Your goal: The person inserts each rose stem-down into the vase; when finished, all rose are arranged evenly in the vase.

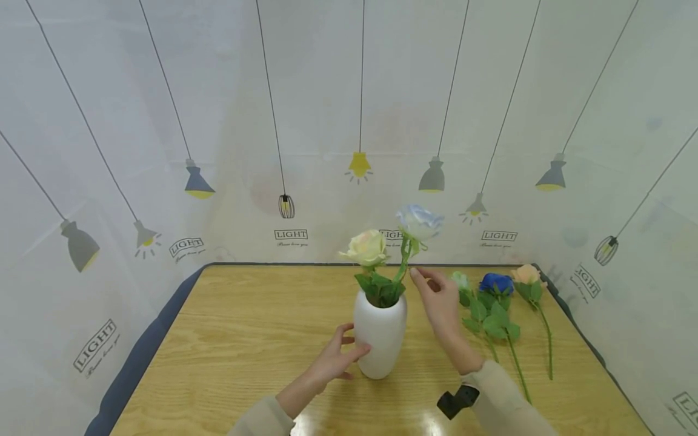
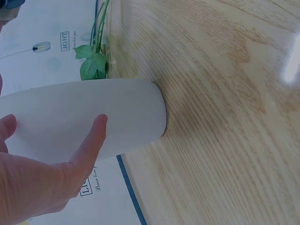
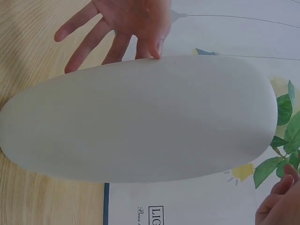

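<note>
A white vase stands upright on the table. My left hand rests against its left side, thumb across the front; in the right wrist view that hand's fingers are spread and fairly straight. A cream rose and a pale blue-and-white rose rise from the vase mouth, the blue-white one taller and leaning right. My right hand is beside the blue-white rose's stem, thumb and forefinger together, pinching at its edge. Green leaves lie close to those fingertips. The stem ends inside the vase are hidden.
To the right on the wooden table lie a pale green-white flower, a dark blue rose and a peach rose, stems toward me. A lamp-printed backdrop surrounds the table's back and sides.
</note>
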`<state>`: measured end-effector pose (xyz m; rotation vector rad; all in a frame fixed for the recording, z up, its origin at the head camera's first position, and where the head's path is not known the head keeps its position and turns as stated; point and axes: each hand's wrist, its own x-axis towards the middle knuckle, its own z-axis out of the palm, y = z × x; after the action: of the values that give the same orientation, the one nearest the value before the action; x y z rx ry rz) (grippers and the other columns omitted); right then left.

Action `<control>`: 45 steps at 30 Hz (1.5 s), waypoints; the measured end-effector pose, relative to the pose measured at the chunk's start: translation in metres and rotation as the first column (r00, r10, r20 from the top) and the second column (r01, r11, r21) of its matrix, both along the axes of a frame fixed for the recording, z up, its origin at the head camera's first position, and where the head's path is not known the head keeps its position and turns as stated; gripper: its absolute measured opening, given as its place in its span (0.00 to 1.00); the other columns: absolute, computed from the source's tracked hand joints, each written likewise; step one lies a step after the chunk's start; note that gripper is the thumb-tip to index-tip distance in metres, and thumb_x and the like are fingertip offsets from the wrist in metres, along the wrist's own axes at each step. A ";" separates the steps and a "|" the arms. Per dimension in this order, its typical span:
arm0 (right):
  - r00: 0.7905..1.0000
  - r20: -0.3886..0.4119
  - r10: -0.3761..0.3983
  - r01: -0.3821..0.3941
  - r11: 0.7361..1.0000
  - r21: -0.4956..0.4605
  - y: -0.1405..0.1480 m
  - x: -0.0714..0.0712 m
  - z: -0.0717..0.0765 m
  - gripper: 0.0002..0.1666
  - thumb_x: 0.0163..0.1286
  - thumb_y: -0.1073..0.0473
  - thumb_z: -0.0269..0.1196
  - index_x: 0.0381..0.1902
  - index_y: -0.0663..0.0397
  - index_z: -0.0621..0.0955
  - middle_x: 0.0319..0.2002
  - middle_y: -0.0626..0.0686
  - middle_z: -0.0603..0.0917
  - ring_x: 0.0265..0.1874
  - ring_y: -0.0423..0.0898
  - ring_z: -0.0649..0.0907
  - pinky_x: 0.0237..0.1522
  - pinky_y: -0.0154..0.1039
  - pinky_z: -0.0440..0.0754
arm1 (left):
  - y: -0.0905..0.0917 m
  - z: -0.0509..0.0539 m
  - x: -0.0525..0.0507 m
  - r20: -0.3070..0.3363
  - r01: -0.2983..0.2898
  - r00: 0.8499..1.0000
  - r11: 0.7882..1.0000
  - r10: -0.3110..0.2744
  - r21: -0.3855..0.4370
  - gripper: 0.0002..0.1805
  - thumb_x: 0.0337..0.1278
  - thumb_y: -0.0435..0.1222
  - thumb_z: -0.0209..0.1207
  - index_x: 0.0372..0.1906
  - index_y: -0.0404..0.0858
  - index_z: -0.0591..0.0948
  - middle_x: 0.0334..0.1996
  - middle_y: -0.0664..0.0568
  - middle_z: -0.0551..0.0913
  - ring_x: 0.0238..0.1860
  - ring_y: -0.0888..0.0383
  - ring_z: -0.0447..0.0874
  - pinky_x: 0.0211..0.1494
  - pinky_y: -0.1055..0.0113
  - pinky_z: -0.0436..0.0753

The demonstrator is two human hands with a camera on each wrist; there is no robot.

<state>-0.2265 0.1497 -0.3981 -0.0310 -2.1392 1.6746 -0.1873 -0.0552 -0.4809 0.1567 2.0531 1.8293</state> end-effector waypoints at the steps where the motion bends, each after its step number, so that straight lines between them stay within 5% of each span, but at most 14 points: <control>1: 1.000 0.006 0.000 0.000 1.000 -0.023 0.000 -0.001 0.002 0.21 0.58 0.47 0.61 0.39 0.58 0.81 0.34 0.52 0.78 0.23 0.43 0.69 0.24 0.33 0.68 | 0.000 0.000 0.000 0.001 0.000 1.000 1.000 0.000 0.000 0.42 0.49 0.51 0.59 0.64 0.36 0.52 0.56 0.33 0.60 0.47 0.41 0.70 0.35 0.48 0.77; 6: 0.995 0.077 0.059 -0.052 0.995 -0.086 0.000 -0.010 0.016 0.27 0.57 0.42 0.60 0.44 0.58 0.79 0.38 0.52 0.75 0.35 0.45 0.72 0.35 0.38 0.70 | 0.000 0.002 0.000 0.008 0.000 1.000 1.000 0.000 -0.001 0.42 0.50 0.51 0.58 0.64 0.36 0.52 0.56 0.34 0.60 0.47 0.41 0.70 0.35 0.48 0.77; 11: 0.990 0.081 0.116 -0.104 0.985 -0.134 -0.004 -0.017 0.025 0.26 0.57 0.46 0.62 0.37 0.66 0.78 0.35 0.55 0.75 0.41 0.48 0.72 0.44 0.45 0.70 | 0.000 0.002 0.001 0.006 0.002 1.000 1.000 -0.002 -0.003 0.42 0.50 0.51 0.58 0.64 0.36 0.52 0.56 0.34 0.60 0.47 0.41 0.70 0.35 0.48 0.77; 21: 0.976 0.071 0.204 -0.201 0.979 -0.044 -0.013 -0.015 0.020 0.21 0.58 0.51 0.62 0.21 0.65 0.75 0.23 0.52 0.69 0.25 0.47 0.65 0.27 0.39 0.64 | 0.000 -0.001 0.000 0.006 -0.003 1.000 1.000 0.003 0.000 0.43 0.48 0.52 0.59 0.64 0.36 0.53 0.56 0.34 0.60 0.46 0.42 0.71 0.35 0.48 0.77; 29: 0.960 0.139 0.243 -0.251 0.967 0.043 -0.018 -0.017 0.014 0.22 0.58 0.46 0.61 0.25 0.63 0.78 0.27 0.54 0.70 0.26 0.48 0.64 0.24 0.39 0.61 | 0.000 -0.002 0.000 -0.013 0.005 1.000 1.000 -0.005 0.005 0.41 0.51 0.49 0.58 0.64 0.36 0.52 0.56 0.33 0.60 0.46 0.41 0.70 0.34 0.48 0.77; 39: 0.939 0.196 0.282 -0.291 0.956 0.022 -0.019 -0.022 0.012 0.19 0.59 0.50 0.61 0.24 0.63 0.77 0.29 0.54 0.71 0.29 0.48 0.65 0.26 0.39 0.62 | 0.000 0.028 0.012 -0.005 0.025 1.000 0.999 -0.025 0.023 0.39 0.54 0.46 0.57 0.63 0.32 0.51 0.56 0.30 0.58 0.48 0.36 0.68 0.37 0.44 0.75; 45: 0.920 0.241 0.310 -0.317 0.948 -0.010 -0.013 -0.019 0.012 0.21 0.60 0.51 0.60 0.41 0.65 0.78 0.38 0.56 0.73 0.36 0.48 0.68 0.36 0.43 0.69 | 0.000 0.006 0.002 -0.005 0.020 1.000 1.000 -0.020 0.014 0.40 0.53 0.47 0.57 0.64 0.34 0.51 0.56 0.31 0.59 0.47 0.38 0.69 0.35 0.45 0.76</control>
<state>-0.2460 0.1367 -0.3859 0.1324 -2.4540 1.9002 -0.1850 -0.0553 -0.4748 0.1847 2.0351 1.8339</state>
